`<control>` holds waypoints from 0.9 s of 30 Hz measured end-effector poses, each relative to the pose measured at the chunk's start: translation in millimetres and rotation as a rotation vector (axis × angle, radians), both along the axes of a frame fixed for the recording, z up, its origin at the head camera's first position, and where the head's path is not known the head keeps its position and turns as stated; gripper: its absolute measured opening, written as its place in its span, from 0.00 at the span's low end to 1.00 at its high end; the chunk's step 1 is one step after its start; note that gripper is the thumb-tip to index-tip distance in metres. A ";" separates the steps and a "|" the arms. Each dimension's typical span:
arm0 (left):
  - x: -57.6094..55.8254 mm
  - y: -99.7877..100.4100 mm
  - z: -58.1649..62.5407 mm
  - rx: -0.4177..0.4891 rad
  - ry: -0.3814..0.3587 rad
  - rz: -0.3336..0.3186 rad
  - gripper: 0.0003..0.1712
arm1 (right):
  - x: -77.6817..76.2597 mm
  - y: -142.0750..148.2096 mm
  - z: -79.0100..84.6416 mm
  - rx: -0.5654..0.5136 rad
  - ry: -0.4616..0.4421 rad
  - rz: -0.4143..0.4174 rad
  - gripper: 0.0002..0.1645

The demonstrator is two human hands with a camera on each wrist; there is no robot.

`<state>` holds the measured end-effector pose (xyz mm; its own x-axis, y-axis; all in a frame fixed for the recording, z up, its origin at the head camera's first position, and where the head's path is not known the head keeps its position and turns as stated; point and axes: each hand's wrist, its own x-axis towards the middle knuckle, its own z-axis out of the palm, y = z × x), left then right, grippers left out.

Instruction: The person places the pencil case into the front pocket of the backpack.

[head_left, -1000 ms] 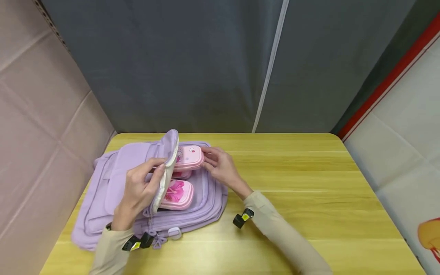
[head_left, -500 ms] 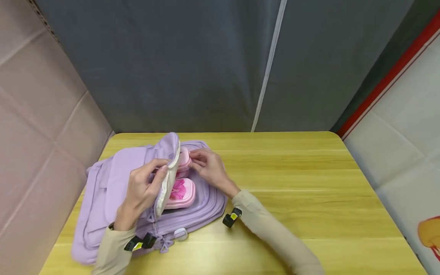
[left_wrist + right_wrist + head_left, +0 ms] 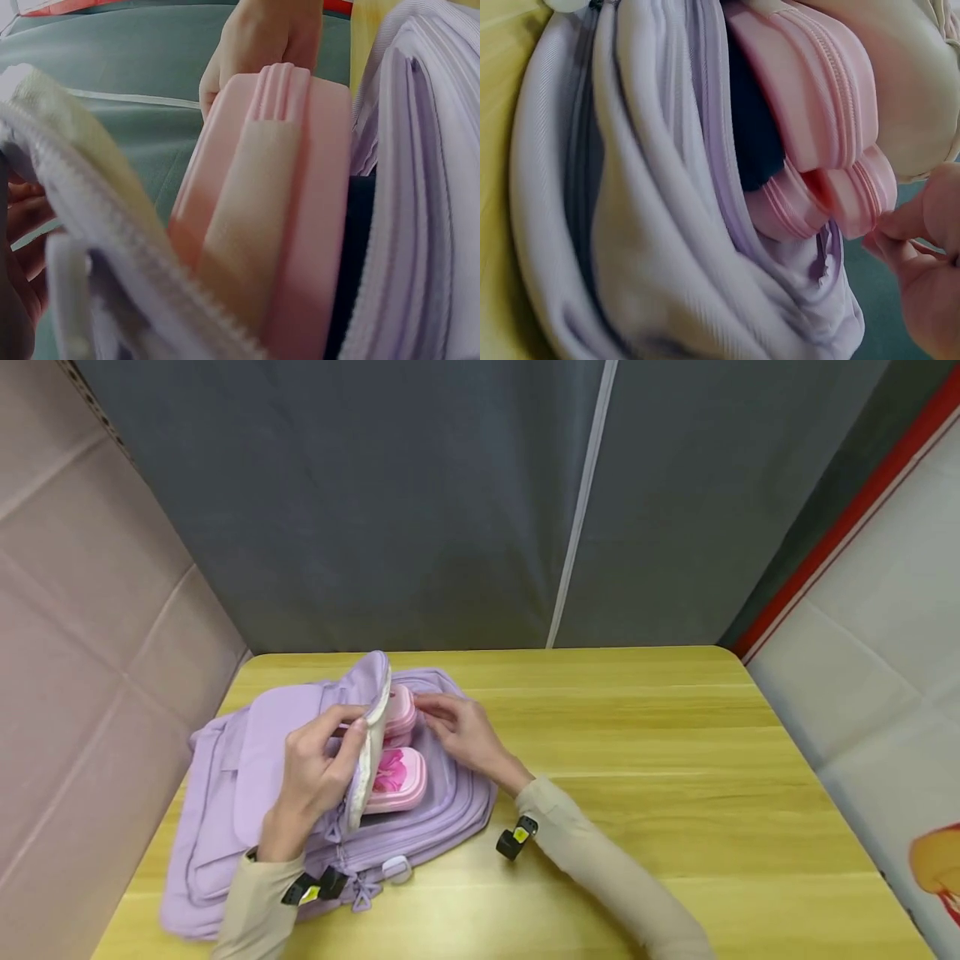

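Note:
A lilac backpack (image 3: 273, 752) lies on the table with its front pocket unzipped. My left hand (image 3: 311, 768) pinches the pocket's flap (image 3: 367, 768) by its edge and holds it raised. Pink zipped pencil cases stick out of the pocket. One has a magenta flower (image 3: 397, 777) and sits nearer me; beyond it a pale pink case (image 3: 399, 708) lies over another pink case (image 3: 780, 202). My right hand (image 3: 471, 739) touches the outer end of the upper pale pink case (image 3: 862, 195) with its fingertips. The flap hides the cases' inner ends.
Wood-grain table (image 3: 637, 777) extends to the right of the backpack. A grey curtain (image 3: 375, 510) hangs behind, and pale walls stand on both sides. Zipper pulls (image 3: 362, 893) and a white tag (image 3: 396, 868) hang at the backpack's near edge.
The upper pink case has slid left, deeper into the pocket, with my right hand following it. In the last half second my right hand shifts slightly right; my left hand keeps hold of the flap.

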<state>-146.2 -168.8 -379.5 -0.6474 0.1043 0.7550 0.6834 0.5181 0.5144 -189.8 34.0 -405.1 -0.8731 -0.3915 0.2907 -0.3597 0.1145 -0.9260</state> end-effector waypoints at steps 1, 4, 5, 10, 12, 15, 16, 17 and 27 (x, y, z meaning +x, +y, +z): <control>-0.8 0.5 0.4 -0.007 0.011 -0.003 0.09 | 0.2 1.6 0.4 0.006 0.000 0.000 0.18; -2.3 1.5 0.5 -0.023 0.035 -0.013 0.08 | 1.3 7.2 1.1 0.019 -0.004 -0.023 0.18; -2.6 2.0 0.4 -0.026 0.039 -0.016 0.08 | 1.2 9.3 0.4 0.028 -0.006 -0.036 0.18; -3.6 5.3 -1.0 -0.076 0.034 0.007 0.06 | -8.5 21.1 -17.4 0.113 0.017 -0.136 0.18; -3.4 7.8 -1.4 -0.107 0.021 0.031 0.07 | -13.2 27.0 -24.6 0.155 0.048 -0.167 0.18; -2.8 13.3 -3.3 -0.152 -0.001 0.051 0.10 | -15.9 36.1 -28.7 0.190 0.094 -0.188 0.18; -1.9 15.7 -4.1 -0.170 -0.015 0.056 0.11 | -15.6 39.0 -28.8 0.207 0.107 -0.194 0.18; -1.0 18.4 -5.3 -0.194 -0.029 0.060 0.13 | -15.1 41.6 -28.7 0.221 0.117 -0.201 0.18; 4.1 49.1 -16.2 -0.489 -0.177 0.096 0.30 | -7.3 65.4 -28.0 0.328 0.193 -0.253 0.20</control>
<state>-142.0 -119.6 -395.8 -0.7848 0.3507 0.5110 0.5453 0.7826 0.3003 -197.2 99.4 -433.1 -0.8950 -0.2713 0.3541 -0.4453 0.4971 -0.7447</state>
